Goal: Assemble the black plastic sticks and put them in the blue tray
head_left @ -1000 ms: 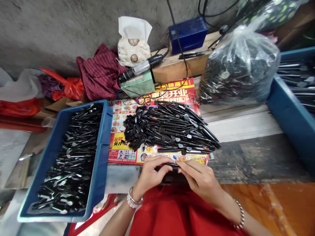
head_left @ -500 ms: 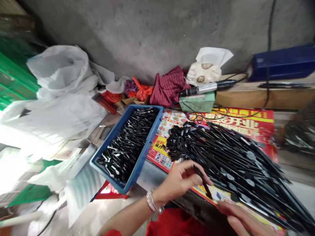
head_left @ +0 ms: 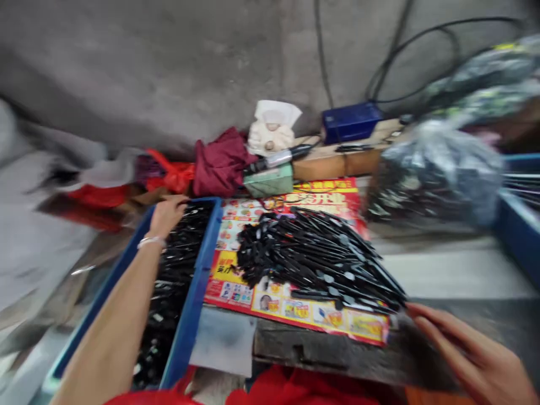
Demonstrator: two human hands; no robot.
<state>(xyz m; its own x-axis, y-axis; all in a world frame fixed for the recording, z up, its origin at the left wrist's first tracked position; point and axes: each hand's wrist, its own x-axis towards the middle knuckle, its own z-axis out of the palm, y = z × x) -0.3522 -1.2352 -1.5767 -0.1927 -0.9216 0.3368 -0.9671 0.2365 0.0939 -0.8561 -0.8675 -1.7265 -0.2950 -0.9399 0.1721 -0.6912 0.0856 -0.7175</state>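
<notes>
My left hand (head_left: 167, 216) reaches over the far end of a long blue bin (head_left: 206, 247) filled with small, shiny black pieces (head_left: 172, 273). Its fingers are blurred, so whether they hold anything does not show. A heap of long, thin black sticks (head_left: 320, 261) with flattened rounded parts lies on a red and yellow printed sheet (head_left: 278, 306). At the right end of that heap is my right hand (head_left: 476, 351), fingertips close together on the tip of a black stick (head_left: 396, 295).
Behind the sheet stand a green box (head_left: 270, 181) carrying a silver corded tool (head_left: 278, 159), a maroon cloth (head_left: 223, 163), a tissue pack (head_left: 272, 132) and a dark blue box (head_left: 352, 121). To the right are a clear bag of dark pieces (head_left: 430, 180) and another blue bin (head_left: 518, 236).
The view has swung right. My left hand, which held a small dark piece near the sheet's front edge, has moved left over the bin. My right hand has shifted to the heap's right end.
</notes>
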